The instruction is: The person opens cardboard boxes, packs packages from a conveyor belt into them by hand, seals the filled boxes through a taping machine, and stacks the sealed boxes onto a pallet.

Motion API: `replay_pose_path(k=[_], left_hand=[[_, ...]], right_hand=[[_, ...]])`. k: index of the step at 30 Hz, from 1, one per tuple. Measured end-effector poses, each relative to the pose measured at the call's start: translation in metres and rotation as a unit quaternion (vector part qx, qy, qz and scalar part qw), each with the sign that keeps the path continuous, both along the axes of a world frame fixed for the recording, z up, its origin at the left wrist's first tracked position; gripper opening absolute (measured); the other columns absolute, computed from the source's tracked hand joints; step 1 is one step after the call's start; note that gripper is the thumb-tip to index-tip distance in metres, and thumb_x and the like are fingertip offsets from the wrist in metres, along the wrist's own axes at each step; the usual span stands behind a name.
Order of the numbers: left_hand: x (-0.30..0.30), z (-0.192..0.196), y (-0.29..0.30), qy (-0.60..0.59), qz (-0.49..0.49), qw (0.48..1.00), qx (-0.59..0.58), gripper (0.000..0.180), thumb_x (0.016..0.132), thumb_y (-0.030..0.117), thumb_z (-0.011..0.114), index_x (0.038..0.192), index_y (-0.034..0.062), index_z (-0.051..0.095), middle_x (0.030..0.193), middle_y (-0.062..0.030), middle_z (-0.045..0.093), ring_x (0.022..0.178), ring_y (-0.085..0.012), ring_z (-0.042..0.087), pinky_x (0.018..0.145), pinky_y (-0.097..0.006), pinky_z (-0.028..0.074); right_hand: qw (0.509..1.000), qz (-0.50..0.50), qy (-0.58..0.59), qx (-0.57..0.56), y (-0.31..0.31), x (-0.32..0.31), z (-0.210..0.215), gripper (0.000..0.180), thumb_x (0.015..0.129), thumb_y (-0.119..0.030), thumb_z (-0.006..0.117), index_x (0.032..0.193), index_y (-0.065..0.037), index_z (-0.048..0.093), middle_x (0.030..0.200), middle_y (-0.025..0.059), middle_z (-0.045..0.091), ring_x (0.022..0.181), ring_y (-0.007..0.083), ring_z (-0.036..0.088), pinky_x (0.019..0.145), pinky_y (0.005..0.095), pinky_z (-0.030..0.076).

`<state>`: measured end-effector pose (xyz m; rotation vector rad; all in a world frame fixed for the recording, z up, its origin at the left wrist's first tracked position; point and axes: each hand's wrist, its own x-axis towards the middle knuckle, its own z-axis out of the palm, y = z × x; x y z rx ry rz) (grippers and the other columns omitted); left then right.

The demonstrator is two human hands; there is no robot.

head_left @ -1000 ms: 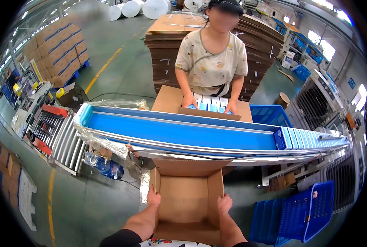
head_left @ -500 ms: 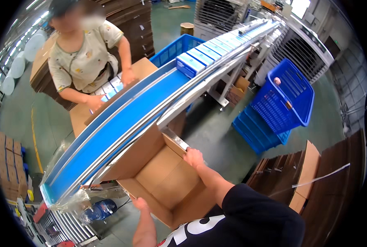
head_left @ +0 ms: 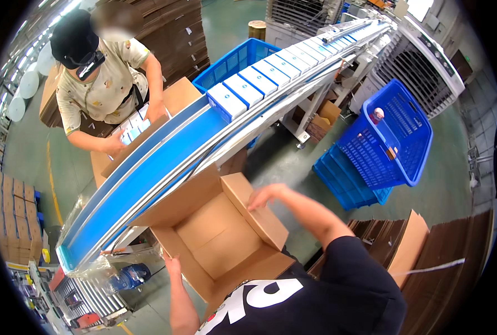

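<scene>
An open, bare-inside cardboard box (head_left: 217, 234) sits tilted against the near side of the conveyor, in front of my body. My left hand (head_left: 173, 265) grips its left edge, with the fingers partly hidden behind the cardboard. Over the box's right flap (head_left: 254, 209), which leans outward, my right hand (head_left: 269, 194) reaches with loosely bent fingers, the tips at the flap's surface. Beyond the box runs the blue conveyor belt (head_left: 153, 156), carrying a row of white-and-blue cartons (head_left: 243, 89).
Across the belt, a person (head_left: 106, 84) has both hands at another cardboard box (head_left: 181, 95) holding small cartons. A blue basket (head_left: 390, 139) rests on blue crates (head_left: 349, 176) to the right. Flattened cardboard (head_left: 443, 257) is stacked at the near right; a blue bin (head_left: 231, 64) stands behind the belt.
The right flap has swung outward, and my right hand has come off its edge to lie over it. The carton row has advanced down the belt toward the left.
</scene>
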<state>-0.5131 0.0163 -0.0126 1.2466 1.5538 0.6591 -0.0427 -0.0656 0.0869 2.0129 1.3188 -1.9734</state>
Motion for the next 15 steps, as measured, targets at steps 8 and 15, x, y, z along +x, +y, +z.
replay_pose_path(k=[8,15], left_hand=[[0.064,0.082,0.016,0.049,-0.045,0.995,0.076,0.047,0.083,0.005,0.056,0.126,-0.0067,0.041,0.122,-0.0195,0.051,0.113,-0.0245,0.05,0.095,-0.033,0.038],[0.231,0.271,0.063,-0.122,-0.048,0.986,0.105,0.024,0.088,0.013,0.053,0.105,-0.0042,0.057,0.101,-0.0131,0.062,0.093,-0.0201,0.062,0.081,-0.03,0.049]], right_hand=[[0.684,-0.369,-0.427,0.462,0.106,0.304,0.127,0.043,0.084,-0.039,0.048,0.084,0.001,0.062,0.082,0.0206,0.063,0.083,0.037,0.059,0.076,0.0418,0.045],[0.662,-0.263,-0.448,0.54,0.168,0.301,0.065,0.062,0.086,-0.047,0.046,0.123,0.002,0.045,0.108,0.0247,0.057,0.103,0.0393,0.053,0.087,0.0434,0.041]])
